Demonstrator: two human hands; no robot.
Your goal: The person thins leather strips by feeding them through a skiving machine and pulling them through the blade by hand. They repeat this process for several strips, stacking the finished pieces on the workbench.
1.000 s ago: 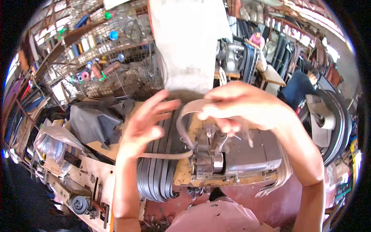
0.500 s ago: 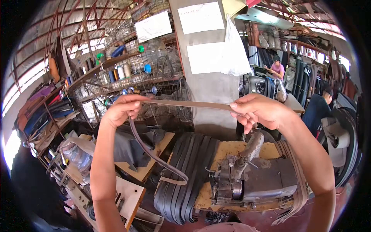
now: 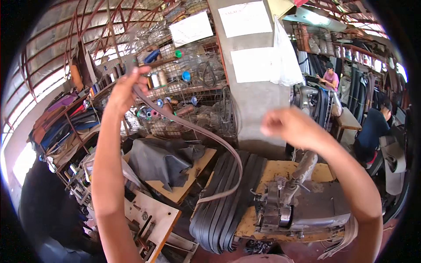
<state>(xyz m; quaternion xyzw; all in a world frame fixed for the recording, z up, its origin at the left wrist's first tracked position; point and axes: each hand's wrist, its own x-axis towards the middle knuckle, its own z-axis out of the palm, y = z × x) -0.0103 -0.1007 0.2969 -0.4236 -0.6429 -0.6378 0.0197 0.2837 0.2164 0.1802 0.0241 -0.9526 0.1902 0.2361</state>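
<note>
My left hand [image 3: 128,91] is raised at the upper left, its fingers closed on one end of a long brown strap [image 3: 193,126]. The strap curves down to the right and bends back over a pile of dark straps [image 3: 221,197]. My right hand [image 3: 287,125] hangs in the air at centre right, blurred by motion, above a metal machine [image 3: 307,206] on a wooden table [image 3: 276,168]. The brown strap does not reach this hand. Its fingers look curled, but whether they hold anything is not clear.
Dark leather [image 3: 160,162] lies on a board at the left, behind a light workbench [image 3: 164,215]. Thread spools [image 3: 162,78] stand on a wire rack. Papers hang on a grey pillar [image 3: 258,105]. Two people [image 3: 330,79] are in the right background.
The strap, earlier stretched between both hands, is now held only by my left hand, which has moved up. My right hand is off it. The view has shifted left, so the surroundings appear further right.
</note>
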